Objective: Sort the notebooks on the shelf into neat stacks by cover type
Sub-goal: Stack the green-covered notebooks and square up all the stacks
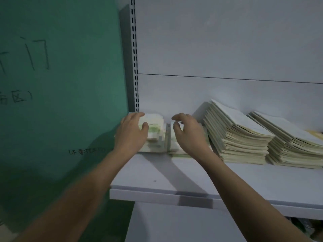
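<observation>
White metal shelf (236, 182) against a pale back panel, green painted wall (61, 75) with handwritten black characters at 9 o'clock. Small pale stack with green-printed covers (154, 133) sits in the shelf's far left corner, tight to the slotted upright (135, 58), probably so the corner squares it. My left hand (130, 135) cups that stack's left side, fingers curled over the far top edge, thumb on the top cover: a loose hold for aligning, not a lift. Second low stack of the same green-printed notebooks (172, 147) lies just beside it at 3 o'clock. My right hand (189, 134) hovers over it, fingers spread and bent, holding nothing; contact underneath I can't tell. Two tall slumped piles of cream notebooks (241, 137), (293, 145) lean at 3 o'clock, fanned and unsquared. Those need straightening next, I reckon.
</observation>
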The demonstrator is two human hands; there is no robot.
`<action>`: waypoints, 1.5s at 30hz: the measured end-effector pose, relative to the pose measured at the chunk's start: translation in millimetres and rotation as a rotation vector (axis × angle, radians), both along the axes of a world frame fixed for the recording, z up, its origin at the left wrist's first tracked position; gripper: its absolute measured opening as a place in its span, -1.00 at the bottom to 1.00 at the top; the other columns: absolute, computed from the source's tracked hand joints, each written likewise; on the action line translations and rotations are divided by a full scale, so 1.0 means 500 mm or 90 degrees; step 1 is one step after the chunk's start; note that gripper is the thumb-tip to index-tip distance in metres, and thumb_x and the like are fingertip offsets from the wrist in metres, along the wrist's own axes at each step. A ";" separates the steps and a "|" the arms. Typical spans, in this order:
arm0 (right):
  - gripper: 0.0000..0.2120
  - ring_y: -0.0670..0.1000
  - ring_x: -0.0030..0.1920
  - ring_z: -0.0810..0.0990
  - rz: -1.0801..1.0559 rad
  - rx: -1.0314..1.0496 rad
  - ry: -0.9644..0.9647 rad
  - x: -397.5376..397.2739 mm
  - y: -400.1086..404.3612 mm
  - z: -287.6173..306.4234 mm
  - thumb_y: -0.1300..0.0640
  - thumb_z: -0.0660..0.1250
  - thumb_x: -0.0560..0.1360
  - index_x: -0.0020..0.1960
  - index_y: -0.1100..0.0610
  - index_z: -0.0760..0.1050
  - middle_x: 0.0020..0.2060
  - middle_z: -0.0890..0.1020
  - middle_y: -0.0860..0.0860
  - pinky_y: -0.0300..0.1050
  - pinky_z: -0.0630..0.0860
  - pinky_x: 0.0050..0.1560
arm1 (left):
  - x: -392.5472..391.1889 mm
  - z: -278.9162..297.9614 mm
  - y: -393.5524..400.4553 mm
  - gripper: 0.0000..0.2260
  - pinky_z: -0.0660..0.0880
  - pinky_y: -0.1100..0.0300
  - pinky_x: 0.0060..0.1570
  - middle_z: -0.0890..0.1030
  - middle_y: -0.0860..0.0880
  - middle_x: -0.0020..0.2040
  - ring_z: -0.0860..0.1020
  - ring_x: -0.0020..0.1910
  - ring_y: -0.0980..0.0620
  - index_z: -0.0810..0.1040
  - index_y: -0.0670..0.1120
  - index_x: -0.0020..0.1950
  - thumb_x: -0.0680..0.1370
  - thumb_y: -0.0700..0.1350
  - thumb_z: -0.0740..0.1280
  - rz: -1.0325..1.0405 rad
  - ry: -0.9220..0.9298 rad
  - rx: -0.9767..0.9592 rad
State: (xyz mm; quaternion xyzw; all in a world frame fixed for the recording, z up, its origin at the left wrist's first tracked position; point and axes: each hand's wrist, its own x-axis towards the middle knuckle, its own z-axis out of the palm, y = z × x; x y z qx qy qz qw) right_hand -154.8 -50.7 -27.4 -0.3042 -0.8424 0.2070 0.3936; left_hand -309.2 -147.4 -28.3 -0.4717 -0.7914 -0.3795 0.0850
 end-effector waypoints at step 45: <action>-0.39 0.03 0.44 0.30 0.023 -0.055 -0.272 -0.250 -0.062 -0.026 -0.20 0.28 0.53 0.50 0.00 0.25 0.47 0.33 -0.02 -0.03 0.25 0.42 | -0.300 -0.038 -0.217 -0.58 0.58 -0.12 0.03 0.60 -0.05 0.20 0.62 0.11 -0.17 0.41 0.11 0.28 0.59 -0.38 0.22 -0.295 -0.890 0.131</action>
